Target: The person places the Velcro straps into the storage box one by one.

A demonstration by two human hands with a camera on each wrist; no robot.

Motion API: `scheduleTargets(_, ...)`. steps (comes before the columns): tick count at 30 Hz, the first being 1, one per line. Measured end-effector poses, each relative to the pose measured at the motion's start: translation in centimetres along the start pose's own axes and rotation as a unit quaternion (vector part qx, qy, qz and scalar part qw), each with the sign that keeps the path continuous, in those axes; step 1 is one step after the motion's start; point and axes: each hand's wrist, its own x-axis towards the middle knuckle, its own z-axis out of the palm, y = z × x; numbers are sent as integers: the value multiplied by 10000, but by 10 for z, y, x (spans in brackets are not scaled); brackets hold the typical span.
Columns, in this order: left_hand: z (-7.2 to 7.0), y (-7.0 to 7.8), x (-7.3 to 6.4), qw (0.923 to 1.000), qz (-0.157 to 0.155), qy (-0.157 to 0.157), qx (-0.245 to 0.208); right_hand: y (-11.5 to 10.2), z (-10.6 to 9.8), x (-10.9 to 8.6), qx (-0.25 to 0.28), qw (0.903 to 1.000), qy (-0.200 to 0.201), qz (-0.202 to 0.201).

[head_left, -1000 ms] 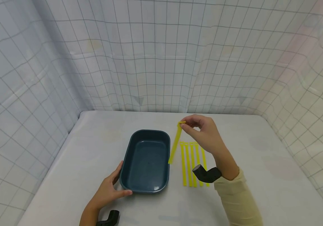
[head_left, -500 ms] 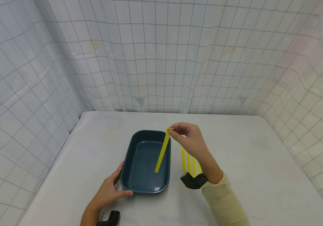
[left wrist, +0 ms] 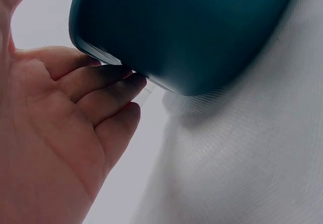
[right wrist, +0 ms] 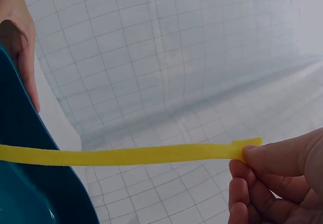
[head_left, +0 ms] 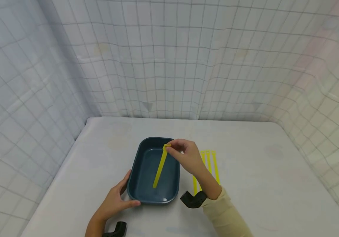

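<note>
Right hand: right hand [head_left: 185, 154], a little right of the centre of the head view, pinches one yellow strip [head_left: 160, 169] at its upper end, between thumb and forefinger.
Held strip: it slants from the fingers toward the lower left, over the inside of the dark blue tray [head_left: 143, 184]; whether its lower end touches the floor of the tray, I cannot tell.
Left hand: left hand [head_left: 114, 199], at the lower left, has its fingers almost straight against the left wall of the tray, and the thumb lies at the near left corner.
Tray edges: the rim is rounded at the corners; its right side passes under the right hand.
Other strips: several yellow strips [head_left: 216, 164] lie side by side just right of the tray, in part covered by the right forearm.
Room for moving: white tabletop [head_left: 255, 164] spreads wide from these strips to its right edge, and also from the tray to its left edge.
Limits: gridded cloth [head_left: 169, 72] rises behind the far edge and at both sides.
</note>
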Motion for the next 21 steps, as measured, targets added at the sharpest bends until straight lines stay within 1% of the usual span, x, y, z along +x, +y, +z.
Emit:
scheduleTargets(3,1,0,0,10000,-35,-6,-5,4,5,0,83,9999,-97,-33)
scheduleTargets(7,2,1,1,9999,-84,31,55,5,10,2,271,9996,-113,10)
scheduleTargets(14,3,1,1,9998,-156,59,104,7,19,7,544,9978,-207,313)
scheduleTargets(15,3,1,1,9998,-158,57,120,7,20,8,554,9975,-228,363)
scheduleTargets(19,3,1,0,9999,-140,40,69,-8,21,6,616,9967,-280,454)
scheduleTargets(21,2,1,-1,9999,-123,38,41,-14,21,5,602,9970,-285,403)
